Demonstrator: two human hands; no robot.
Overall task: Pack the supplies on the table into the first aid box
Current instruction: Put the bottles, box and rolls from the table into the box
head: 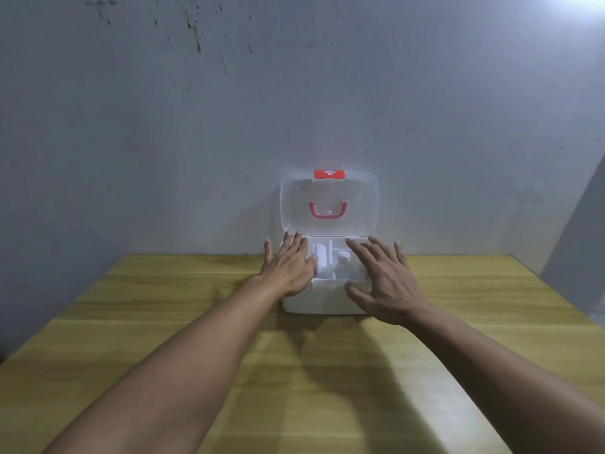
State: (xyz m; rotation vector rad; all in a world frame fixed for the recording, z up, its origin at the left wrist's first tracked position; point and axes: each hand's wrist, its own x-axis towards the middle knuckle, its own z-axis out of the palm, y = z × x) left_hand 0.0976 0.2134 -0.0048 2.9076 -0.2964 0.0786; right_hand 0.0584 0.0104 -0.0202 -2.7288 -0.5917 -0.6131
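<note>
Box [314,299] holds perhaps two white supplies [322,258].

You face a grey-blue wall [294,109], bare and matt, with dark specks and streaks [193,31] near its top left. At the right a second wall [579,231] angles in, darker. Bright light [586,4] glares from the top right corner and washes that side pale. Before you a wooden table [163,322] of yellowish planks butts against the wall, shadows lying across its middle.
</note>
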